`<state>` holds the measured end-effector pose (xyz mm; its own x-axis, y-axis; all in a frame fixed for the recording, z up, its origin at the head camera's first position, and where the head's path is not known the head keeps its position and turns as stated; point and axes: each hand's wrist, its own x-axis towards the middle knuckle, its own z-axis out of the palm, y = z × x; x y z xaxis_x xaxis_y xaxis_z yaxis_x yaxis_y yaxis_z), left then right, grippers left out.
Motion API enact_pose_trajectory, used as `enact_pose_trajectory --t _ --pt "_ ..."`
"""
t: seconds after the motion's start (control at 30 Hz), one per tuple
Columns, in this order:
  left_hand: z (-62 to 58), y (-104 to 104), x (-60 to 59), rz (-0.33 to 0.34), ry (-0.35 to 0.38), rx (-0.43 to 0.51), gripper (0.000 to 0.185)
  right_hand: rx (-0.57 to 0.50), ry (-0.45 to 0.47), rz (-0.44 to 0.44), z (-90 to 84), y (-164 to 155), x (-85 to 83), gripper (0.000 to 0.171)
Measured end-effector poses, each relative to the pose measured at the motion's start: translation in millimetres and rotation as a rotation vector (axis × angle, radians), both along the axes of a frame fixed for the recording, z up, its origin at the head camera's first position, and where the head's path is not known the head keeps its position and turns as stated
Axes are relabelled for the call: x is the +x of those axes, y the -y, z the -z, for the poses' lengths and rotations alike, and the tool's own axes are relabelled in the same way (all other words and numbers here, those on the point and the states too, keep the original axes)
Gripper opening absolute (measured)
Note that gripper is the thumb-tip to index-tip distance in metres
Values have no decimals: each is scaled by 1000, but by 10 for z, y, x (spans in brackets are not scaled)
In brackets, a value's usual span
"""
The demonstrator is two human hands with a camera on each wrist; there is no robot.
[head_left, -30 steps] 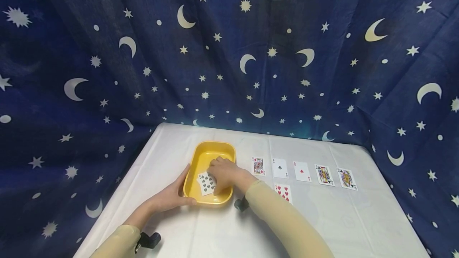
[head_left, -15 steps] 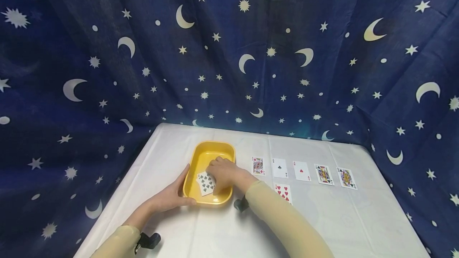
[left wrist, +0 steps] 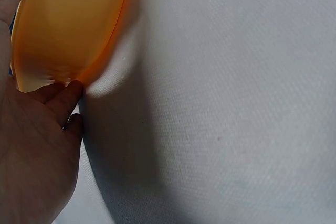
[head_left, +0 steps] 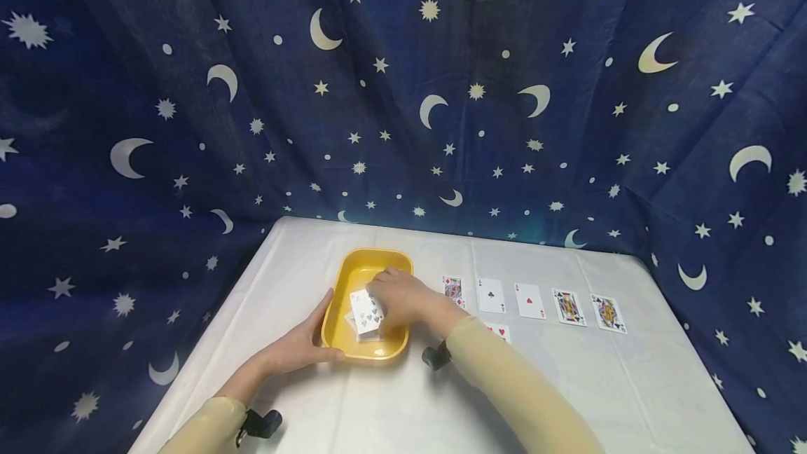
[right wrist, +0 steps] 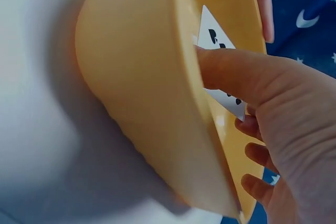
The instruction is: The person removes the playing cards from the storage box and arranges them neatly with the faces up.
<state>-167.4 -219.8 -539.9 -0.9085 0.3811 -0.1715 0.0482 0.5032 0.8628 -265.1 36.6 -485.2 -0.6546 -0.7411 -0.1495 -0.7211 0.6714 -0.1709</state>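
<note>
My right hand [head_left: 400, 296] reaches into the yellow tray [head_left: 378, 251] and pinches a spade playing card [head_left: 366, 310]. The card is raised at a tilt above other white card edges [head_left: 368, 337] in the tray. In the right wrist view, the thumb lies across the face of this card [right wrist: 229, 97], with the fingers curled behind. My left hand [head_left: 299, 345] grips the tray's near left corner, the thumb along the near wall and a finger up the left wall. In the left wrist view, its fingertips [left wrist: 71, 95] touch the tray's wall [left wrist: 102, 59].
Right of the tray, a row of face-up cards lies on the white cloth [head_left: 378, 405]: a diamond face card [head_left: 452, 289], an ace of clubs [head_left: 491, 296], an ace of hearts [head_left: 530, 300] and two more face cards [head_left: 569, 307]. My forearm partly covers a heart card [head_left: 499, 332]. A starry curtain [head_left: 403, 125] hangs behind.
My right hand has lifted the spade card off the tray's floor and moved slightly up and right, exposing card edges beneath. The left hand and tray stay put.
</note>
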Motion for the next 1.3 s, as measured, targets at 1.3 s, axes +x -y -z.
enact_pose_trajectory --t 1.3 --pt "9 -24 7 -43 20 -39 127 -160 -60 309 -334 -1905 201 89"
